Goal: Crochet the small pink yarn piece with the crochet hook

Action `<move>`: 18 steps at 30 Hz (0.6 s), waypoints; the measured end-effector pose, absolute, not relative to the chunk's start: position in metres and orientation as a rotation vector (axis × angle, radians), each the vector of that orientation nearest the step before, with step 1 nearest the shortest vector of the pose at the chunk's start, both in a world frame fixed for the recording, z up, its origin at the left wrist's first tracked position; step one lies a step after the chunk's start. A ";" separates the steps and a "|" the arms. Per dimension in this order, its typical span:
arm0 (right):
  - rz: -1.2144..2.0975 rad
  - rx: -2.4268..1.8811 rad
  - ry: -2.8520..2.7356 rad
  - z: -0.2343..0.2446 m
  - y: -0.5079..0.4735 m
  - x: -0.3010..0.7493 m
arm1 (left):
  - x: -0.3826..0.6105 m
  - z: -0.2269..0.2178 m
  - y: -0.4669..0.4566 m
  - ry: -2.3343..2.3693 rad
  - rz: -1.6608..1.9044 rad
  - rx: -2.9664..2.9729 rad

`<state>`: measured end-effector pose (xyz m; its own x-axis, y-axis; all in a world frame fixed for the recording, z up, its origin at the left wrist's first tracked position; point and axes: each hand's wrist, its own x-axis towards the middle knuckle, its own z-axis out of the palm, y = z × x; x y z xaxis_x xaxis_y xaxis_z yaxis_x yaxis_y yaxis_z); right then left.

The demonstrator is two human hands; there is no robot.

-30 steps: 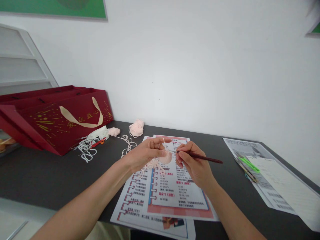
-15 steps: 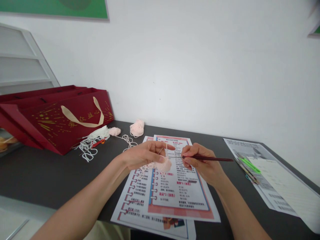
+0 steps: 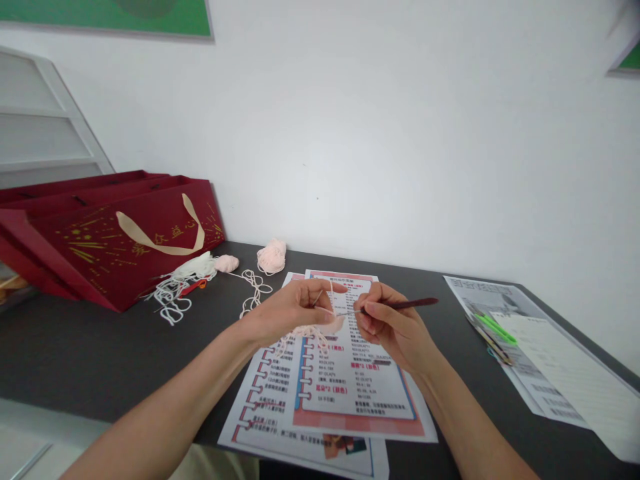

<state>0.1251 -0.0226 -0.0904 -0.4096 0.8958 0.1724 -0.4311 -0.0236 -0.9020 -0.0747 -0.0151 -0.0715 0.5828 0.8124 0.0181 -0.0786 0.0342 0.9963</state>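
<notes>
My left hand (image 3: 293,310) is closed on a small pale pink crochet piece (image 3: 334,324), with pink yarn looped over its forefinger. My right hand (image 3: 390,327) pinches a dark red crochet hook (image 3: 407,305). The hook's metal tip points left into the piece. Both hands hover just above printed instruction sheets (image 3: 345,380) lying on the dark table (image 3: 100,347). A strand of pink yarn (image 3: 255,287) trails back from the work to a pink yarn ball (image 3: 273,257) near the wall.
A dark red gift bag (image 3: 115,240) with a cream ribbon handle lies at the left. White yarn (image 3: 175,290) and a smaller pink ball (image 3: 227,263) sit beside it. More papers (image 3: 545,360) with green tools (image 3: 493,327) lie at the right. A white wall stands behind.
My right hand has moved back left toward the work and tilted the hook's handle upward. The left hand holds the piece in nearly the same place.
</notes>
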 end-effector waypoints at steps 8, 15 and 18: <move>1.169 -0.683 -1.548 -0.097 -0.025 0.131 | -0.068 -0.076 -0.018 0.874 0.924 1.538; 0.884 -0.769 -1.710 -0.101 -0.031 0.130 | -0.068 -0.077 -0.018 0.977 0.980 1.667; 0.662 -0.815 -1.790 -0.102 -0.035 0.125 | -0.067 -0.081 -0.017 1.039 1.027 1.730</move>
